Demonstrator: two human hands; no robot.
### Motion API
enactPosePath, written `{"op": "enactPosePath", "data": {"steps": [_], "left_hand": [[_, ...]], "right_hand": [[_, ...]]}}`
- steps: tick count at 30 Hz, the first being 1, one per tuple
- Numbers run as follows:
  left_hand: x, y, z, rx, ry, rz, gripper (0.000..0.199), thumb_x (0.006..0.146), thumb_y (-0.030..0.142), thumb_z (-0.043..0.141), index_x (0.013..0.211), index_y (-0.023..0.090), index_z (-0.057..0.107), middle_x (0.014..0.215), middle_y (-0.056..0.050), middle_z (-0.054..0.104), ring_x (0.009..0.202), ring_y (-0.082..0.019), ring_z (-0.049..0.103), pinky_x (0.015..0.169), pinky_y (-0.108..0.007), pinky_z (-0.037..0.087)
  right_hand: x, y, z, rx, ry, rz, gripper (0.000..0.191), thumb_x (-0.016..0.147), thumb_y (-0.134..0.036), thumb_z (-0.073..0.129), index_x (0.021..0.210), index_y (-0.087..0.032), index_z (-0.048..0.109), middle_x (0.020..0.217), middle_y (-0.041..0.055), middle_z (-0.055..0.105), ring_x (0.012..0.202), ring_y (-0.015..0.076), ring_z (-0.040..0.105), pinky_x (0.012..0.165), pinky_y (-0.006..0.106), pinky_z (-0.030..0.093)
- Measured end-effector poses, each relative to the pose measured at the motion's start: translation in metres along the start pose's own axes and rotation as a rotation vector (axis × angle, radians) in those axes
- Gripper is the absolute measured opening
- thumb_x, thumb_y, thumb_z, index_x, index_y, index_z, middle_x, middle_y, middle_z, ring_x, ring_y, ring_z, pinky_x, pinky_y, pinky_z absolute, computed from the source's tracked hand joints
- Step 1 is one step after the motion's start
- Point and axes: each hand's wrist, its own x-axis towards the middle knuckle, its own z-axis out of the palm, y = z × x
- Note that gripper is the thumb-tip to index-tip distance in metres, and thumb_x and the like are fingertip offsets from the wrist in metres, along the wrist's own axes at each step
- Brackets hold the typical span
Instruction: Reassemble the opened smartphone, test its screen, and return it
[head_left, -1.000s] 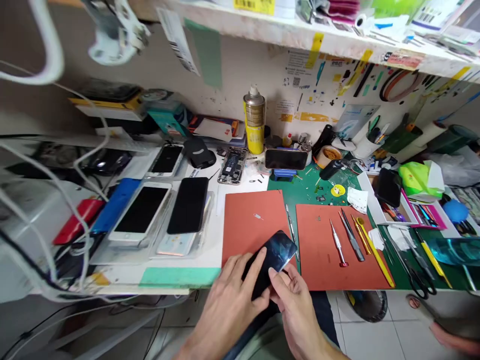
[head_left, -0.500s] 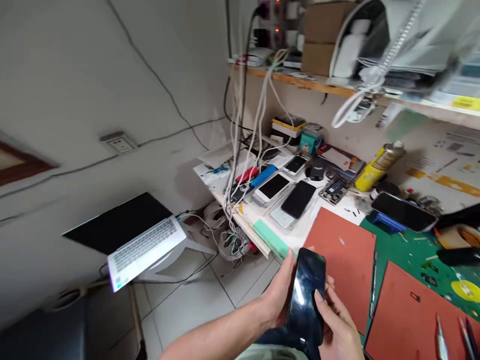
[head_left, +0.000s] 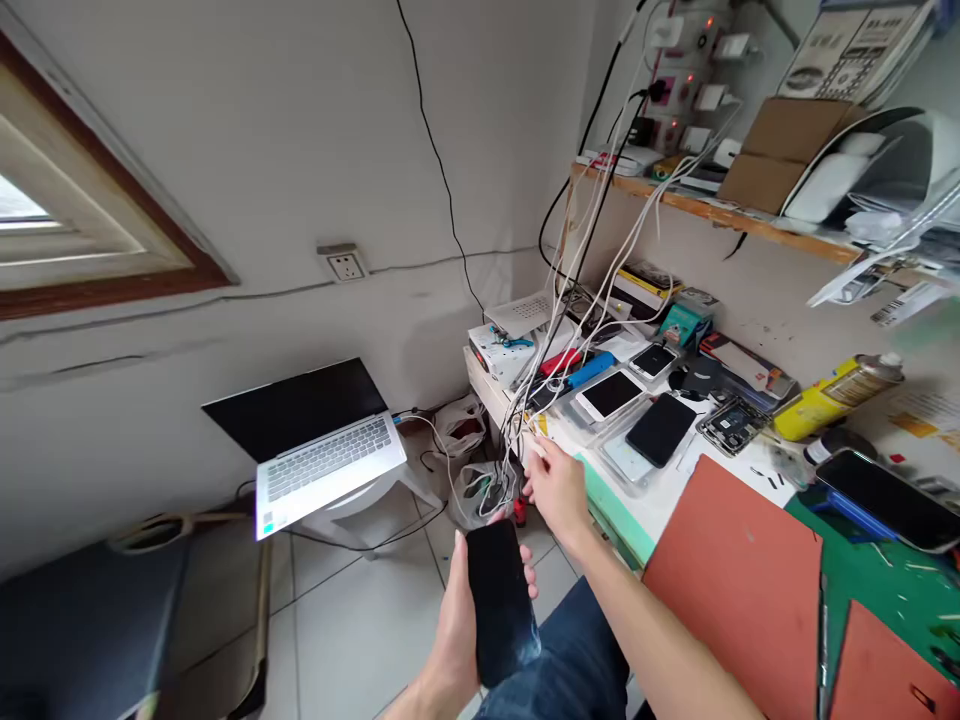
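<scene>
A black phone lies in my left hand, whose fingers wrap round its edges, low in the middle of the view. My right hand is at the table's front left corner, fingers bent and pressed together at the hanging white cables; its fingertips seem to pinch a cable. On the table beyond lie a white-framed phone, a black phone on a clear case and an opened phone.
An open laptop stands on a stool at the left, a folding chair below it. The shelf overhangs the table. Red mats, a yellow spray can and another phone are at the right.
My right hand has left the phone and reached forward to the cables. My left hand holds the phone further left. The view has turned left.
</scene>
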Motion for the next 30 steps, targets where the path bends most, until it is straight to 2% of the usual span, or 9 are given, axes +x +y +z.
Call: {"op": "enactPosePath", "data": {"steps": [3,6,12,15,18,21,25,27,30], "left_hand": [[0.0,-0.001,-0.015,0.007,0.033,0.012,0.085,0.095,0.076,0.064,0.165,0.031,0.045,0.1,-0.01,0.077,0.07,-0.025,0.073,0.063,-0.036,0.057],[0.002,0.001,-0.021,0.005,0.05,0.008,0.09,0.091,0.079,0.067,0.163,0.027,0.048,0.1,-0.011,0.078,0.067,-0.025,0.071,0.059,-0.036,0.056],[0.012,0.005,-0.025,-0.042,0.054,0.091,0.084,0.089,0.079,0.068,0.137,0.011,0.07,0.108,-0.017,0.08,0.071,-0.025,0.071,0.07,-0.037,0.059],[0.008,0.008,-0.025,0.016,0.056,0.099,0.087,0.088,0.084,0.065,0.131,0.009,0.074,0.096,-0.016,0.079,0.068,-0.024,0.068,0.062,-0.035,0.055],[0.002,0.016,-0.022,0.071,0.019,0.12,0.088,0.088,0.086,0.063,0.136,0.013,0.073,0.085,-0.014,0.076,0.069,-0.024,0.066,0.054,-0.03,0.049],[0.0,0.03,-0.013,0.105,-0.036,0.196,0.09,0.088,0.085,0.063,0.147,0.018,0.066,0.088,-0.013,0.077,0.071,-0.024,0.065,0.056,-0.029,0.05],[0.0,0.051,0.014,0.19,-0.197,0.214,0.096,0.086,0.088,0.063,0.148,0.015,0.065,0.092,-0.016,0.078,0.074,-0.025,0.067,0.066,-0.033,0.055],[-0.003,0.058,0.036,0.277,-0.307,0.122,0.098,0.086,0.09,0.06,0.138,0.008,0.071,0.085,-0.018,0.077,0.071,-0.025,0.066,0.065,-0.033,0.054],[-0.014,0.063,0.072,0.321,-0.36,0.031,0.091,0.094,0.085,0.052,0.127,0.003,0.075,0.075,-0.016,0.072,0.061,-0.023,0.062,0.055,-0.031,0.049]], "right_hand": [[0.052,-0.014,0.036,-0.142,0.049,0.033,0.028,0.111,-0.037,0.062,0.128,-0.017,0.072,0.11,0.0083,0.078,0.095,0.021,0.077,0.09,0.039,0.064],[0.076,-0.017,0.054,-0.254,0.074,0.062,0.038,0.106,-0.042,0.072,0.136,-0.019,0.067,0.138,0.011,0.069,0.117,0.026,0.072,0.099,0.048,0.063],[0.085,-0.019,0.065,-0.347,0.106,0.108,0.042,0.105,-0.041,0.073,0.138,-0.018,0.066,0.139,0.0124,0.068,0.119,0.0272,0.071,0.1,0.049,0.063],[0.082,-0.023,0.064,-0.317,0.103,0.107,0.042,0.105,-0.041,0.073,0.139,-0.018,0.066,0.14,0.0122,0.068,0.119,0.0272,0.071,0.1,0.049,0.063],[0.071,-0.029,0.052,-0.228,0.096,0.086,0.04,0.105,-0.042,0.073,0.137,-0.018,0.067,0.138,0.0111,0.069,0.117,0.0265,0.072,0.1,0.049,0.063],[0.053,-0.036,0.024,-0.082,0.083,0.053,0.023,0.107,-0.036,0.07,0.12,-0.017,0.072,0.123,0.0101,0.075,0.11,0.0235,0.074,0.098,0.043,0.062],[0.036,-0.049,-0.028,0.205,-0.049,0.005,0.017,0.105,-0.029,0.063,0.092,-0.018,0.068,0.083,0.0045,0.077,0.074,0.0166,0.074,0.071,0.027,0.056],[0.031,-0.057,-0.051,0.365,-0.117,-0.019,0.026,0.102,-0.04,0.066,0.087,-0.019,0.065,0.074,0.001,0.074,0.061,0.0139,0.068,0.06,0.024,0.05],[0.01,-0.056,-0.072,0.568,-0.111,-0.049,0.051,0.101,-0.07,0.058,0.093,-0.019,0.065,0.079,0.0017,0.073,0.064,0.0136,0.067,0.062,0.024,0.05]]}}
